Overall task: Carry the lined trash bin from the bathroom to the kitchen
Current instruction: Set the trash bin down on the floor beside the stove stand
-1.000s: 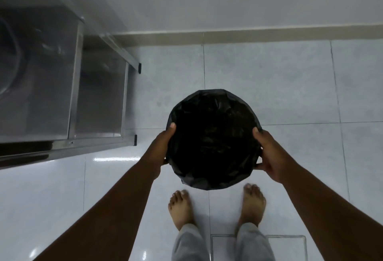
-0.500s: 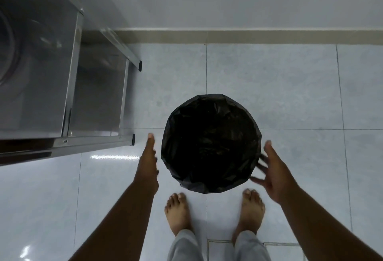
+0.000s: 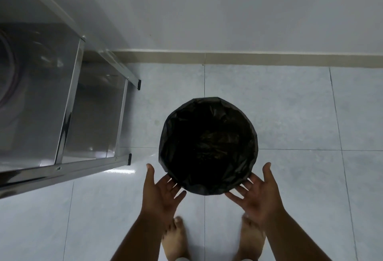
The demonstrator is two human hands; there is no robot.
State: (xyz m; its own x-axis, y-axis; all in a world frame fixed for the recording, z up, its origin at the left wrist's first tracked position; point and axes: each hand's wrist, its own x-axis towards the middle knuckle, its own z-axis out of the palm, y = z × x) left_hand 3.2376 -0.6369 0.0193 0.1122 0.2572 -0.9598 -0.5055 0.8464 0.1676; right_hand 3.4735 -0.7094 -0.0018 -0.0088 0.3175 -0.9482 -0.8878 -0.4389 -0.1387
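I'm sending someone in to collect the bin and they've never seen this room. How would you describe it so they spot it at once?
Find the shiny steel rack against the pale wall; on the tiled floor to its right stands the trash bin. It is round, open-topped and lined with a crinkled black bag, the only dark thing on the light tiles.

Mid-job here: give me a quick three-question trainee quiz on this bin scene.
1. True or false: both hands grip the trash bin.
2. What stands left of the bin? A) steel rack B) mop C) chair
3. Fill in: the bin's liner is ____ in colour.

Key:
1. False: the left hand and right hand are open, palms up, near its rim.
2. A, the steel rack.
3. Black.
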